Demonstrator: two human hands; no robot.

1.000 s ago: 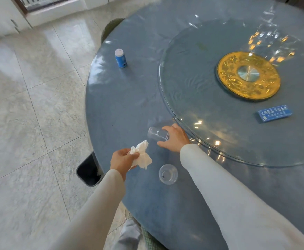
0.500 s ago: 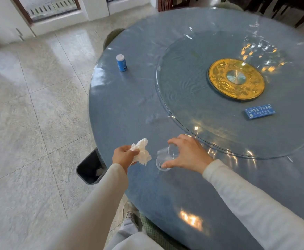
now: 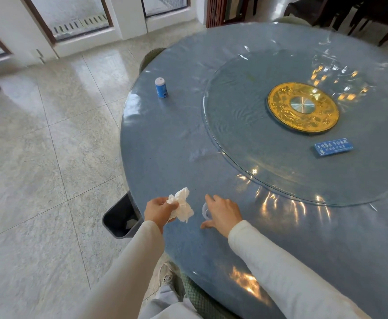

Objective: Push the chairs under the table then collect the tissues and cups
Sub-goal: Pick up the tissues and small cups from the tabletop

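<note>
My left hand (image 3: 159, 210) grips a crumpled white tissue (image 3: 182, 204) just above the near left edge of the round blue table (image 3: 176, 134). Beside it, my right hand (image 3: 223, 214) arches over a clear plastic cup (image 3: 205, 212) that stands on the table, with thumb and forefinger curled round it. Most of the cup is hidden under the palm. A green chair back (image 3: 152, 56) shows at the table's far left edge. Another green chair seat (image 3: 199, 298) sits tucked under the near edge by my legs.
A dark waste bin (image 3: 121, 221) stands on the tiled floor beside the table, below my left hand. A small blue canister (image 3: 161, 87) stands on the far left of the table. The glass turntable (image 3: 246, 125) carries a blue card (image 3: 333, 146) and a gold centre (image 3: 303, 108).
My right hand lifted the tipped cup from near the turntable, brought it to the cup near the table edge, and now covers it there. The left hand kept hold of the tissue.
</note>
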